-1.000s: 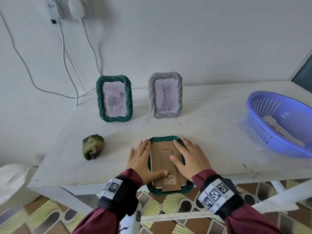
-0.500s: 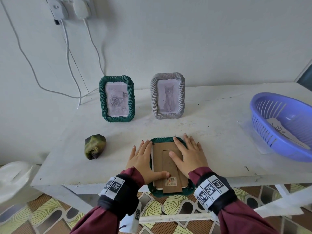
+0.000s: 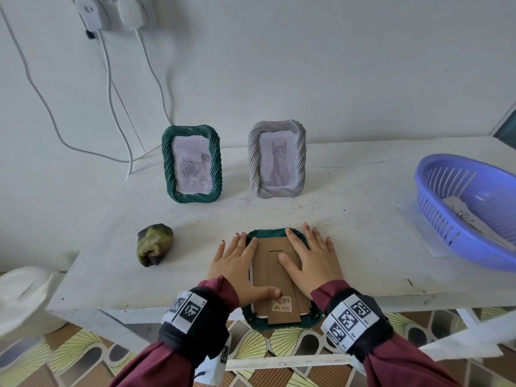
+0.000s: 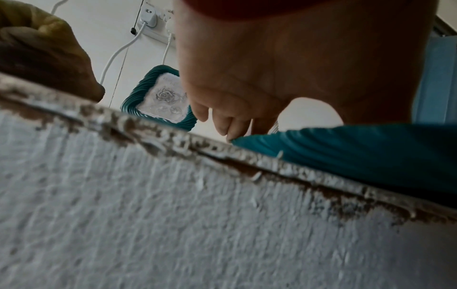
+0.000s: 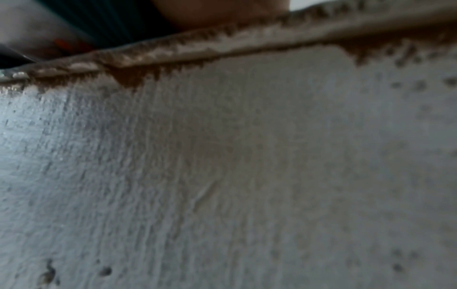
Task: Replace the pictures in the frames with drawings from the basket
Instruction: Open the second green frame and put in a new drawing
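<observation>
Bare table [image 3: 349,236] between face-down frame [image 3: 279,322] and basket [image 3: 435,208] — upright frames [image 3: 276,160] behind, green lump [image 3: 155,248] left

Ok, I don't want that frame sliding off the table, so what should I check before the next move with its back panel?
1. Face-down green frame fully on the table: not ok, its near end overhangs the edge.
2. Left hand steadying it: ok, flat, thumb on the cardboard backing.
3. Right hand on the backing: ok, fingers straight.
4. Backing seated all round: cannot tell.
5. Drawing left in the purple basket: ok, paper visible.
6. Standing green frame and grey frame upright: ok.
</observation>
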A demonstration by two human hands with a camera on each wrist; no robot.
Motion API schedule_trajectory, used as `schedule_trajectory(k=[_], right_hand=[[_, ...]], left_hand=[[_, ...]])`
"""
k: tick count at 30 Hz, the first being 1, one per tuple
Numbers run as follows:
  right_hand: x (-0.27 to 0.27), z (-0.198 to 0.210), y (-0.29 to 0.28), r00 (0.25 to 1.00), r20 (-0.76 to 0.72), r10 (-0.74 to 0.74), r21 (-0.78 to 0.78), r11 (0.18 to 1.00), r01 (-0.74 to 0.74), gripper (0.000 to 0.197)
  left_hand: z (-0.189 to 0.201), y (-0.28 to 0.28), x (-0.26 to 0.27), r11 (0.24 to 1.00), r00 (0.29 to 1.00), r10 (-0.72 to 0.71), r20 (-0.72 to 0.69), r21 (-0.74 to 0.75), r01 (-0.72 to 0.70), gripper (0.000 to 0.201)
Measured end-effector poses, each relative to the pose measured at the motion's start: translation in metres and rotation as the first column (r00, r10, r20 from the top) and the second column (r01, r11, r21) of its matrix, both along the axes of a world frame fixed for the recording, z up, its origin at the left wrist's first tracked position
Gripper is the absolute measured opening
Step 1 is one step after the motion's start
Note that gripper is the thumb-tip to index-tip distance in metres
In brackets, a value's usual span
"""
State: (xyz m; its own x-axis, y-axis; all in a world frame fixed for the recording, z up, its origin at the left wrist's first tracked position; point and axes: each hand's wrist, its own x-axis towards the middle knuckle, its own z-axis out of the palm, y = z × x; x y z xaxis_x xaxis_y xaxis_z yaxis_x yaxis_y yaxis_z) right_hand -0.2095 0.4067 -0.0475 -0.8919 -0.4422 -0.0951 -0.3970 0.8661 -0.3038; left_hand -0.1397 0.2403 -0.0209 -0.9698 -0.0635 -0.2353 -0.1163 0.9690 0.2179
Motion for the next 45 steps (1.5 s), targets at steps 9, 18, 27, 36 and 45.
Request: schedule_trajectory(k=[9,18,27,36,45], right_hand=[[0.000,0.001,0.000,1.000,-0.003,0.016,0.029,0.999,-0.016,0.058],[0.000,0.002,0.000,1.000,0.007,0.015,0.015,1.000,-0.015,0.058],[-0.003,-0.003,0.000,1.000,0.005,0.015,0.012,1.000,-0.015,0.070],[-0.003,-0.001,0.000,0.999,0.003,0.032,0.035,0.999,-0.032,0.059],[-0.003,-0.001,0.000,0.999,-0.003,0.039,0.042,0.998,-0.039,0.067]], left_hand=[[0.008,0.000,-0.013,0.999,0.998,-0.017,0.057,-0.046,0.020,0.127],[-0.004,-0.003,-0.005,0.999,0.999,-0.021,-0.040,-0.025,0.020,0.134],[-0.001,-0.003,-0.004,0.999,0.999,-0.030,-0.043,-0.030,0.029,0.134],[0.000,0.000,-0.006,0.997,0.999,-0.048,0.011,-0.056,0.048,0.133],[0.005,0.003,-0.014,0.987,0.995,-0.054,0.079,-0.150,0.066,0.126]])
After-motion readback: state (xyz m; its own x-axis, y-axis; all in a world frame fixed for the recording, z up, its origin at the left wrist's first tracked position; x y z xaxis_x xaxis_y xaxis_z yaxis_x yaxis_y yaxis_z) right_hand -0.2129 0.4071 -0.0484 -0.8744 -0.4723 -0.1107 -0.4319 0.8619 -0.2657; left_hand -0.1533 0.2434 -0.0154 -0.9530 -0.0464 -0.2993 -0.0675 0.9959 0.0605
